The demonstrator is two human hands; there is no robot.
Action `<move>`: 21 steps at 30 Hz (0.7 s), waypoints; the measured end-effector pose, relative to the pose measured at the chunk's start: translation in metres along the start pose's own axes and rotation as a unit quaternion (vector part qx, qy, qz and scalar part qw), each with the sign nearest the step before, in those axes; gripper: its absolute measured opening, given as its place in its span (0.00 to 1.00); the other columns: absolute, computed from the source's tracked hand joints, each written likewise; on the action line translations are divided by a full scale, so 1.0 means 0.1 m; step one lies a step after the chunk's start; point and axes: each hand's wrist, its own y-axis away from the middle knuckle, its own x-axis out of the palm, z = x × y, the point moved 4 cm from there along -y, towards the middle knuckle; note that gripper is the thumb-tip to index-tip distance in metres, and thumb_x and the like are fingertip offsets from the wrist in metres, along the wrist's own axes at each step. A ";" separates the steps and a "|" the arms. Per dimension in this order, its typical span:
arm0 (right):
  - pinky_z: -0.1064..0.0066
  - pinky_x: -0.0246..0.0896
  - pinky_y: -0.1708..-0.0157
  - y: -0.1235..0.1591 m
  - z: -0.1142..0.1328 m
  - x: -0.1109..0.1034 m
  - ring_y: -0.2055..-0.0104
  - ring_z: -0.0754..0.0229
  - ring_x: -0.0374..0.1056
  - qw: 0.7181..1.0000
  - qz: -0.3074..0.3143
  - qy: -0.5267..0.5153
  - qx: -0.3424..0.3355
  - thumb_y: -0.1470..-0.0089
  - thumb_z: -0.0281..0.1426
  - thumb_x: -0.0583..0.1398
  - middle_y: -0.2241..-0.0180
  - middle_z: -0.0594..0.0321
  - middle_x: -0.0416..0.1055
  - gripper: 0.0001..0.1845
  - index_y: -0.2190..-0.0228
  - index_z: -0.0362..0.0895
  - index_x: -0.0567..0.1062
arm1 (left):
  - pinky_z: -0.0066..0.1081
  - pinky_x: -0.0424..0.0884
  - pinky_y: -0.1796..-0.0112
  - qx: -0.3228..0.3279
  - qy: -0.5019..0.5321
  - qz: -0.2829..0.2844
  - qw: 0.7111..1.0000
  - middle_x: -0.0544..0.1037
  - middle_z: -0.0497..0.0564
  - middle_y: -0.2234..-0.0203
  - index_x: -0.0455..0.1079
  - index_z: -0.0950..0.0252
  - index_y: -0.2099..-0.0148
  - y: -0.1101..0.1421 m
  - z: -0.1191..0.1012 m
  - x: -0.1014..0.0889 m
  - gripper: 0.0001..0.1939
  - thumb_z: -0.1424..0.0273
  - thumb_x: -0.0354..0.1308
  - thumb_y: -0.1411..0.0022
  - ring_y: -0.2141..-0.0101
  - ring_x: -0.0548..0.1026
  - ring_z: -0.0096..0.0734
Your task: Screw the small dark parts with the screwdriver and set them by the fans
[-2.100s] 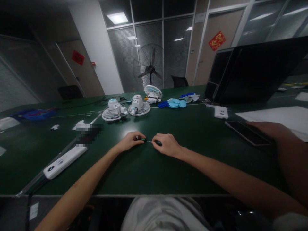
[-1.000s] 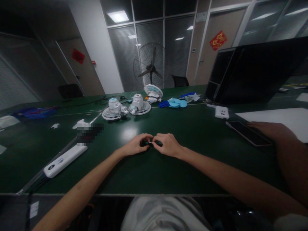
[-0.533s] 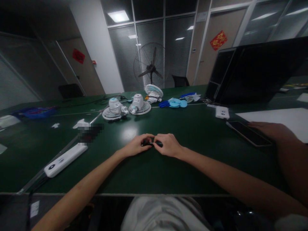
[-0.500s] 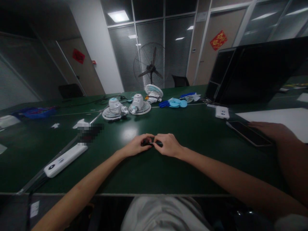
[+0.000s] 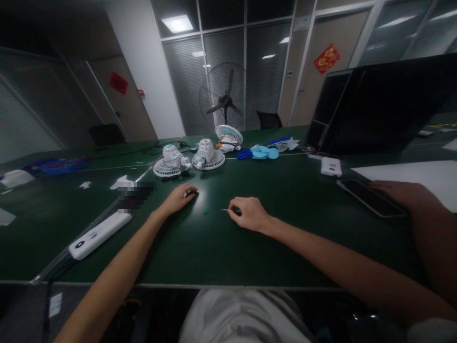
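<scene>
My left hand is over the table at the left, its fingers closed around a small black object whose kind I cannot make out. My right hand rests nearer the middle, fingers wrapped round a small screwdriver. Its thin metal shaft points left, and most of its dark handle is hidden in the hand. Between the two hands a tiny green piece lies on the dark green table, touched by neither.
White fan heads stand beyond my hands, with blue gloves to their right. A white power strip lies at the left. At the right are a phone, another person's hand and a black monitor.
My left hand has moved away from my right, to the left and farther out, carrying the black object. The green piece now shows on the table. My right hand has stayed nearly still.
</scene>
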 end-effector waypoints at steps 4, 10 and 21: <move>0.69 0.67 0.63 0.00 0.00 0.00 0.65 0.59 0.74 1.000 0.002 -0.001 0.001 0.32 0.34 0.62 0.63 0.60 0.78 0.08 0.61 0.42 0.79 | 0.47 0.70 0.47 -0.060 -0.052 -0.064 0.995 0.78 0.61 0.51 0.76 0.65 0.46 0.04 0.32 -0.10 0.17 0.66 0.55 0.32 0.51 0.75 0.50; 0.69 0.66 0.62 -0.01 0.00 0.01 0.63 0.58 0.74 1.000 0.001 0.004 0.007 0.33 0.33 0.62 0.62 0.59 0.79 0.07 0.60 0.43 0.80 | 0.43 0.70 0.50 -0.020 -0.043 -0.034 0.998 0.78 0.59 0.52 0.77 0.62 0.47 0.04 -0.16 -0.08 0.17 0.59 0.57 0.30 0.52 0.75 0.48; 0.69 0.66 0.63 0.00 0.00 -0.01 0.63 0.58 0.74 1.000 0.001 -0.002 0.007 0.33 0.33 0.62 0.62 0.60 0.79 0.07 0.61 0.43 0.80 | 0.33 0.72 0.63 0.011 0.107 0.190 0.976 0.81 0.53 0.62 0.79 0.63 0.55 0.12 -0.76 0.07 0.18 0.54 0.66 0.37 0.64 0.78 0.39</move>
